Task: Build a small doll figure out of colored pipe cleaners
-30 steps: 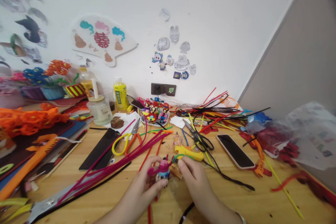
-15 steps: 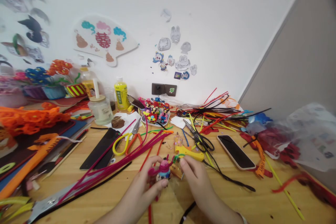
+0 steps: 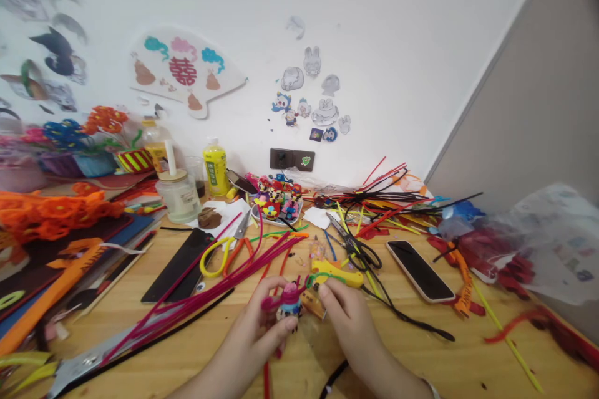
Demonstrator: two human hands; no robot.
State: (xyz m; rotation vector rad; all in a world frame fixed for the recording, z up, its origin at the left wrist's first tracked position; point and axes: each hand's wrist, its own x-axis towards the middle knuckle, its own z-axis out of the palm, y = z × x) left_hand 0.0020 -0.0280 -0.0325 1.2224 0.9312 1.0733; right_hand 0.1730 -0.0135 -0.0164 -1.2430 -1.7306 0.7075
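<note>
My left hand [image 3: 262, 321] is closed around a small pipe-cleaner doll [image 3: 291, 299] with a pink top, a blue band and a pale lower part. A pink strand sticks out from the doll to the left. My right hand [image 3: 344, 308] pinches a thin green pipe cleaner [image 3: 322, 274], which curves in a loop beside the doll's top. Its far end sits close to the doll; I cannot tell if it is joined on. Just behind the right fingers lies a yellow glue gun [image 3: 337, 272]. Between both hands a brown block [image 3: 312, 303] shows on the table.
Magenta pipe cleaners [image 3: 206, 293] and large scissors [image 3: 88, 358] lie to the left. Yellow-orange scissors [image 3: 229, 254], black-handled scissors [image 3: 358, 248] and a tray of small dolls [image 3: 277, 206] are farther back. A phone [image 3: 420, 271] lies right; a black cable [image 3: 412, 323] trails from the glue gun.
The green pipe cleaner now arches wider over the right fingertips. The doll has tilted slightly in my left hand. Both hands stay in nearly the same place.
</note>
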